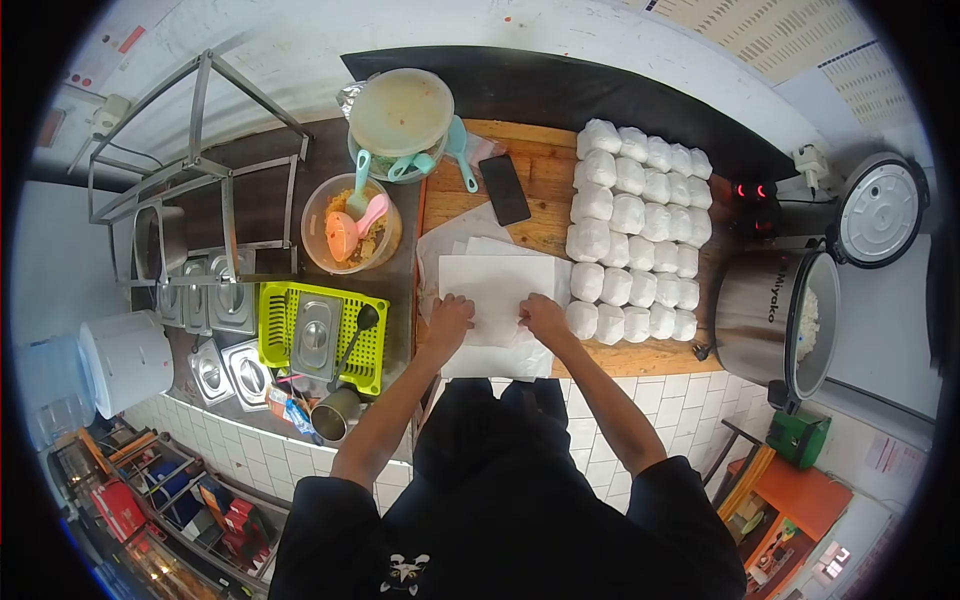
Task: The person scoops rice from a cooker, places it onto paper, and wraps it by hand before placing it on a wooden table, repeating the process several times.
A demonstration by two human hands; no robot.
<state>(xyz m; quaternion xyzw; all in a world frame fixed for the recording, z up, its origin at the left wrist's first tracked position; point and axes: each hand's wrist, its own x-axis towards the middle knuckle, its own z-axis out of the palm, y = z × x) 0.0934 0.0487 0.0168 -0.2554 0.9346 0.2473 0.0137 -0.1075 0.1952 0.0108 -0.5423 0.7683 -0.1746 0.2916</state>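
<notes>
A stack of white wrapping paper point(497, 275) lies at the front edge of the wooden table, right before me. My left hand point(452, 316) is closed at the left side of the paper, fingers curled inward and pinching it. Opposite, my right hand point(541, 314) has its fingertips pressed together on the paper's right side. A smaller, slightly translucent sheet point(497, 322) lies between the two hands. To the right, white paper-wrapped bundles point(628, 213) stand packed in rows. Behind the paper lies a black phone point(504, 190).
Left of the paper stand a tub of orange-brown food point(378, 246) with spoons and a lidded tub point(402, 112). A green basket point(375, 345) holds a steel lidded pan point(315, 335) and a black ladle point(366, 318). At far right, a large rice cooker point(752, 310) stands open with rice inside.
</notes>
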